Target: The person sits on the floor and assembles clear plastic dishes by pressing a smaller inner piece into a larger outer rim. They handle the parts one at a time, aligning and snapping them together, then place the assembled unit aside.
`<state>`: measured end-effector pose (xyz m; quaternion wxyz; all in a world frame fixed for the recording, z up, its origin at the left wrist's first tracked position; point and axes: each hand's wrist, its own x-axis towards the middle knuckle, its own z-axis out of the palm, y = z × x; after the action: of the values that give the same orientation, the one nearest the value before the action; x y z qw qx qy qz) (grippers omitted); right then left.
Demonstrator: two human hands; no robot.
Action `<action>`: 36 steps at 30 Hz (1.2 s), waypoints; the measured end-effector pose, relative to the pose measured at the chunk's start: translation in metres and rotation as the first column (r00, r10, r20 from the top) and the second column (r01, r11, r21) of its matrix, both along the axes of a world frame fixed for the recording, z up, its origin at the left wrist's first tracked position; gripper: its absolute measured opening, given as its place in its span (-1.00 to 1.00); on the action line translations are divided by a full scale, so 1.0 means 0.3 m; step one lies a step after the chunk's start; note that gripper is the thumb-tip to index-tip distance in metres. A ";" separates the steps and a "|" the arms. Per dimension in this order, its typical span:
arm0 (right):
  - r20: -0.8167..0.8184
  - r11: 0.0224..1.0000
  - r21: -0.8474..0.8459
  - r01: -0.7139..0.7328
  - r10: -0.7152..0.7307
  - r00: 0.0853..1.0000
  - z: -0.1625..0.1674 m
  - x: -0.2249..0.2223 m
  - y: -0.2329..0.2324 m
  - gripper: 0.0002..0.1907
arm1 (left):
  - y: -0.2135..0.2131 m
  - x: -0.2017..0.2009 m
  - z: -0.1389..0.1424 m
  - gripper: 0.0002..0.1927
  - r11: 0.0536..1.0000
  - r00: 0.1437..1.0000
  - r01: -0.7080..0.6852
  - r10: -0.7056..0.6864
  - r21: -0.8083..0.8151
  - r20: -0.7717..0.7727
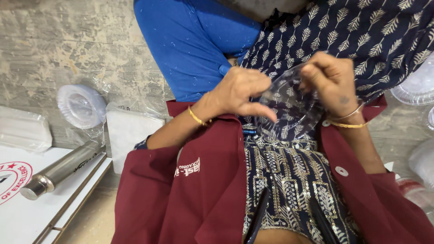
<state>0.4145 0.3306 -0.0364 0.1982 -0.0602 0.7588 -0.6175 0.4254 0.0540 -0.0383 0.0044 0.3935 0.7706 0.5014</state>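
Observation:
Both my hands hold one thin round clear plastic lid [291, 108] over my lap, above dark blue leaf-printed cloth. My left hand [239, 92] pinches the lid's left edge between thumb and fingers. At the upper right rim, my right hand [332, 79] grips with bent fingers. Gold bangles sit on both wrists, and maroon coat sleeves cover my forearms. A blue-clad leg [194, 40] lies just beyond my left hand.
On the concrete floor at left lie a bagged stack of clear round plates [81, 106], a white wrapped packet [129, 131] and another packet [22, 129]. A steel bottle [58, 169] rests on a white board [27, 212]. More clear plastic lids [418, 86] sit at right.

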 end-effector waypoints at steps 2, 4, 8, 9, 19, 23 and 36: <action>0.023 0.998 -0.030 0.049 -0.049 0.999 0.001 -0.003 0.017 -0.76 | 0.006 0.023 -0.001 -0.38 1.000 1.000 -0.019 0.019 -0.018 -0.021; 0.041 0.996 -0.064 0.060 -0.058 0.997 0.007 0.002 0.028 -0.72 | 0.018 0.036 0.008 -0.33 0.998 0.998 -0.054 0.053 -0.030 -0.032; -0.049 0.999 0.043 -0.004 0.006 0.999 0.020 -0.010 0.023 -0.76 | 0.017 -0.013 0.039 -0.31 0.994 0.997 -0.070 0.067 0.086 0.031; -0.066 0.998 0.054 -0.021 0.024 0.998 0.026 -0.014 0.020 -0.76 | 0.017 -0.030 0.048 -0.28 0.994 0.997 -0.077 0.077 0.079 -0.003; 0.005 0.998 0.028 0.048 -0.048 0.999 0.023 -0.002 0.012 -0.78 | 0.032 0.032 0.019 -0.32 0.990 0.989 -0.139 0.138 -0.019 -0.057; -0.071 0.998 0.042 0.056 -0.053 0.996 0.055 -0.003 0.007 -0.74 | 0.016 0.054 0.016 -0.39 0.991 0.993 -0.111 0.108 0.078 0.038; -0.527 0.879 0.477 0.023 0.265 0.808 0.296 0.010 -0.069 -0.94 | 0.046 -0.013 0.202 -0.84 0.976 0.979 -0.197 0.192 0.097 0.065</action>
<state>0.4173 0.3099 0.0524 0.0074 -0.2452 0.9013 -0.3572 0.4215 0.0678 0.0222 -0.0435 0.3018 0.7781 0.5492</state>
